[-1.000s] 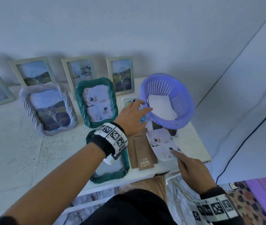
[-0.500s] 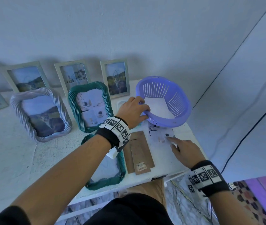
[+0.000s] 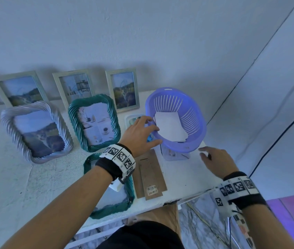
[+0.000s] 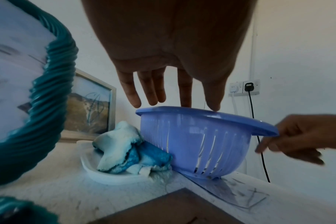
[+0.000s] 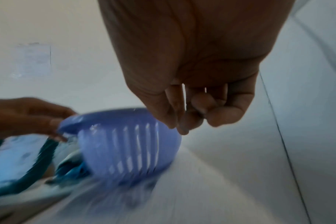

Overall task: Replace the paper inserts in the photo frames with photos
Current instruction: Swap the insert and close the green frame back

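Note:
A purple slotted basket (image 3: 199, 123) stands on the white table (image 3: 183, 177) with white sheets (image 3: 171, 126) inside. A printed paper insert (image 3: 175, 156) lies pinned under its base. My left hand (image 3: 153, 130) is spread at the near-left rim; in the left wrist view its straight fingertips (image 4: 185, 104) touch the rim of the basket (image 4: 201, 144). My right hand (image 3: 205, 153) hovers just right of the basket (image 5: 128, 141), its fingers (image 5: 182, 125) loosely curled and holding nothing. A teal twisted frame (image 3: 110, 205) lies face down near the front edge, beside its brown backing board (image 3: 149, 177).
A teal frame (image 3: 74, 123) and a grey twisted frame (image 3: 8, 126) stand behind, with three pale frames (image 3: 122, 90) against the wall. A white dish with a blue-white lump (image 4: 125, 150) touches the basket's left side. The table's right edge is close.
The basket was tilted up by my left hand; it now rests down on the printed paper. My right hand slid that paper under it, let go and drew back to the right.

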